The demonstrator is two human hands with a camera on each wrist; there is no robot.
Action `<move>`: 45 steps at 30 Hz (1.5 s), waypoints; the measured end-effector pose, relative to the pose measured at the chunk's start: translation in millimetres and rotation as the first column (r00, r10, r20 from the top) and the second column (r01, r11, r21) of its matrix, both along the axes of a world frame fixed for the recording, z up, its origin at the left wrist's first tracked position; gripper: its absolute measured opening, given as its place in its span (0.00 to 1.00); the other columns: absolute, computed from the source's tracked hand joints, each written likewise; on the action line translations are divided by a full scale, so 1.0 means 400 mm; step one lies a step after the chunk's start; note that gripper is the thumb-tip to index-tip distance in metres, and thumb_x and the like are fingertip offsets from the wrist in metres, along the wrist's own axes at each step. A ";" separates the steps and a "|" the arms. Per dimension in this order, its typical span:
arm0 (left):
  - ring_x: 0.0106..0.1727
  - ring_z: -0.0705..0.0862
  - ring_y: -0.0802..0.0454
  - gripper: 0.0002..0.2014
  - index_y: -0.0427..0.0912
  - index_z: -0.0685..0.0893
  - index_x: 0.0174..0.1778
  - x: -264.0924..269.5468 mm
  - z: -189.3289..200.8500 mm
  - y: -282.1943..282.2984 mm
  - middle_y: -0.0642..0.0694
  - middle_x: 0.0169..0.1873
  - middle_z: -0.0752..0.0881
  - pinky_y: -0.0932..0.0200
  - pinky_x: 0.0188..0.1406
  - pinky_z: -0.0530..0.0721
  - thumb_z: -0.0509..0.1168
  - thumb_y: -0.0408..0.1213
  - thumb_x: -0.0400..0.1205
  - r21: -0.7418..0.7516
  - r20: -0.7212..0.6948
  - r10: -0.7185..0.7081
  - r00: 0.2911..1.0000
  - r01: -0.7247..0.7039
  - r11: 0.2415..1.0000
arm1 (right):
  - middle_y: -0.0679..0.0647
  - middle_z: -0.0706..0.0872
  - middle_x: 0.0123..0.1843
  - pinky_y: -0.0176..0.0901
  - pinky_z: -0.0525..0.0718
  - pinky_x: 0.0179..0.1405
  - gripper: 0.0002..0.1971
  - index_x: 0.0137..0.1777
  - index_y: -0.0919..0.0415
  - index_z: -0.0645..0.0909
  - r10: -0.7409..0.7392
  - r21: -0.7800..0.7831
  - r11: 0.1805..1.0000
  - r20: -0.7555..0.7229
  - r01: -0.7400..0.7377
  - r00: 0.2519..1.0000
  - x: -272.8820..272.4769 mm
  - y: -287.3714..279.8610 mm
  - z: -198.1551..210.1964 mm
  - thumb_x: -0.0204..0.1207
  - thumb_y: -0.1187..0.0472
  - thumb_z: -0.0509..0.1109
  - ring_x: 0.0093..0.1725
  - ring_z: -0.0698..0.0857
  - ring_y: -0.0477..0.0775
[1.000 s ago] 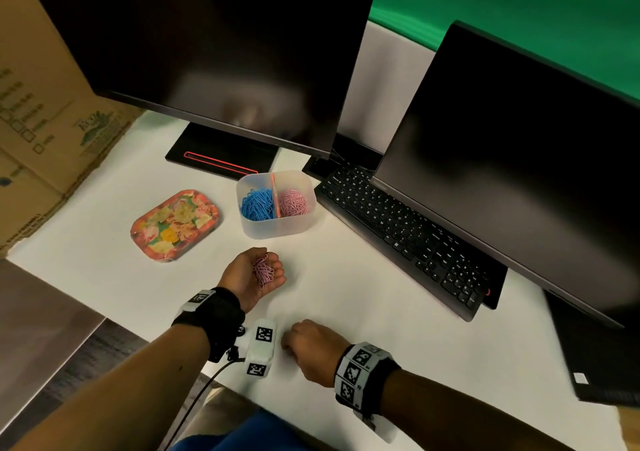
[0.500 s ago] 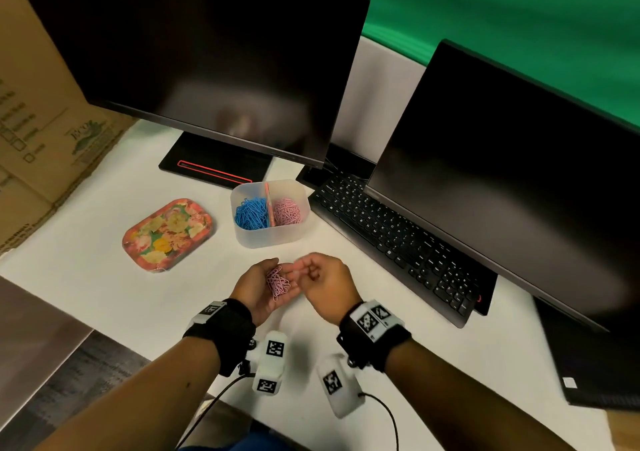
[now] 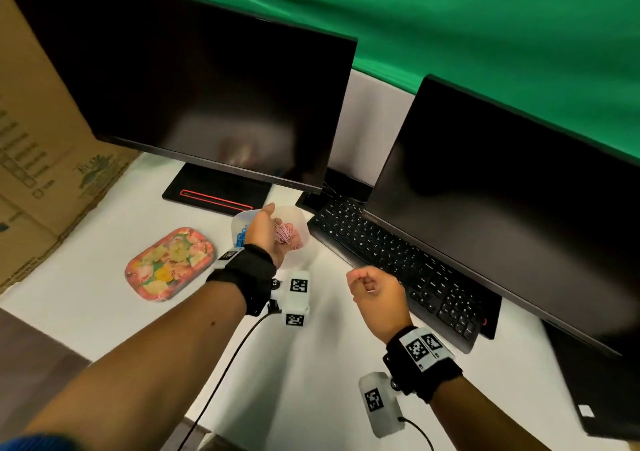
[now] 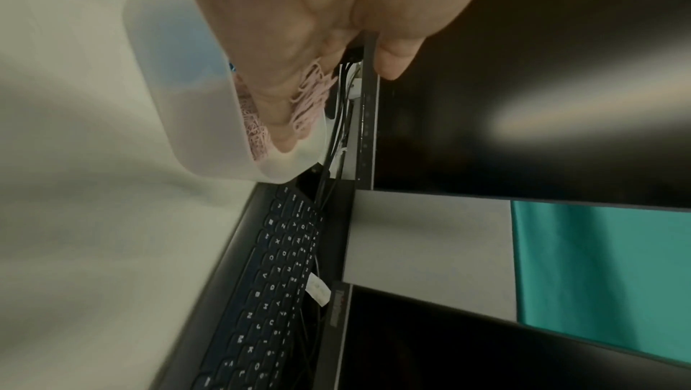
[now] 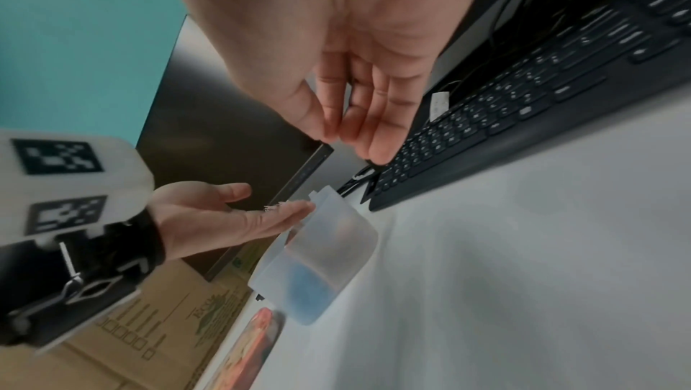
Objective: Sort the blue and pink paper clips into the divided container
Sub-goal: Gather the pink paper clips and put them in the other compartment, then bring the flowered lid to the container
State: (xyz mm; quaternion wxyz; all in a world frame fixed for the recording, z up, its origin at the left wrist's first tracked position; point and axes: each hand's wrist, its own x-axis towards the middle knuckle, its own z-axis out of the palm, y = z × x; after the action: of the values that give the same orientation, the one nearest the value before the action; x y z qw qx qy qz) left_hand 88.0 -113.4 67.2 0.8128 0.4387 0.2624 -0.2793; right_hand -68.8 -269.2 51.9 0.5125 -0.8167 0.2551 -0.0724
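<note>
The translucent divided container (image 3: 300,218) stands on the white desk in front of the left monitor. Blue clips (image 3: 241,238) fill its left compartment, pink clips (image 3: 294,239) its right one. My left hand (image 3: 265,230) hovers flat over the container, palm tilted toward the right compartment, with a bunch of pink clips (image 4: 313,92) lying on its straight fingers (image 5: 284,213). In the right wrist view the container (image 5: 332,244) sits just under those fingertips. My right hand (image 3: 367,286) hangs to the right above the desk, fingers (image 5: 374,121) relaxed and holding nothing I can see.
A flowered tray (image 3: 169,264) lies left of the container. A black keyboard (image 3: 398,260) runs diagonally on the right under the second monitor (image 3: 512,201). The first monitor (image 3: 194,97) and its base (image 3: 214,191) stand behind. A cardboard box (image 3: 38,145) lines the left side.
My left hand carried the pink clips forward from the desk front to above the container's right compartment and tilted. My right hand left the left palm and drew back to the right.
</note>
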 end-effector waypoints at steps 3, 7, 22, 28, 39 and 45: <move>0.66 0.77 0.36 0.25 0.39 0.70 0.74 0.021 0.001 -0.019 0.36 0.64 0.79 0.36 0.61 0.79 0.60 0.48 0.84 0.043 -0.021 0.048 0.999 -0.047 0.998 | 0.47 0.89 0.33 0.51 0.89 0.48 0.08 0.39 0.51 0.87 -0.025 0.018 1.000 -0.018 0.025 1.000 -0.020 -0.009 -0.013 0.75 0.64 0.70 0.36 0.88 0.49; 0.61 0.75 0.38 0.28 0.38 0.66 0.75 0.026 0.021 -0.032 0.37 0.58 0.74 0.44 0.46 0.80 0.61 0.50 0.84 0.079 -0.060 0.016 0.998 -0.011 0.997 | 0.46 0.89 0.33 0.45 0.88 0.46 0.08 0.39 0.52 0.88 -0.008 0.005 1.000 -0.019 0.008 1.000 -0.017 -0.004 -0.017 0.75 0.63 0.70 0.36 0.87 0.45; 0.65 0.77 0.39 0.31 0.51 0.74 0.70 0.043 -0.062 0.370 0.41 0.66 0.75 0.46 0.63 0.79 0.72 0.54 0.71 0.996 -0.054 -0.748 0.661 -0.014 -0.085 | 0.47 0.81 0.60 0.45 0.80 0.62 0.13 0.61 0.50 0.82 0.384 -0.319 0.839 -0.225 -0.441 0.895 0.099 0.072 -0.027 0.76 0.57 0.71 0.58 0.81 0.48; 0.72 0.68 0.37 0.61 0.57 0.50 0.80 0.053 -0.149 0.455 0.44 0.72 0.66 0.39 0.67 0.75 0.77 0.65 0.54 0.906 -0.419 -0.689 0.592 0.221 -0.362 | 0.49 0.68 0.77 0.51 0.75 0.72 0.35 0.77 0.45 0.65 0.457 -0.370 0.760 -0.279 -0.534 0.844 0.195 0.078 0.008 0.71 0.60 0.74 0.74 0.74 0.55; 0.67 0.71 0.36 0.59 0.56 0.55 0.76 0.060 -0.112 0.480 0.43 0.66 0.68 0.41 0.64 0.77 0.75 0.61 0.49 0.966 -0.259 -0.779 0.571 0.131 -0.225 | 0.48 0.39 0.87 0.64 0.69 0.77 0.68 0.84 0.49 0.38 0.490 -0.404 0.391 -0.669 -0.827 0.559 0.442 0.075 -0.001 0.54 0.49 0.86 0.83 0.60 0.59; 0.68 0.70 0.35 0.59 0.56 0.55 0.80 0.090 -0.001 0.412 0.44 0.70 0.64 0.43 0.65 0.78 0.81 0.52 0.55 0.996 -0.086 -0.904 0.419 0.008 -0.091 | 0.48 0.61 0.79 0.55 0.77 0.70 0.65 0.81 0.49 0.49 0.546 -0.379 0.390 -0.639 -0.839 0.542 0.463 0.069 -0.003 0.47 0.45 0.85 0.74 0.72 0.57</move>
State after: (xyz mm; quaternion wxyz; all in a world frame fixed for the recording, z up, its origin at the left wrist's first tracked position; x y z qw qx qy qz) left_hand 124.0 51.5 67.0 0.1734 0.9602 -0.1460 -0.1630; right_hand 116.4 -241.5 50.6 0.1066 -0.9616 -0.0619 0.2454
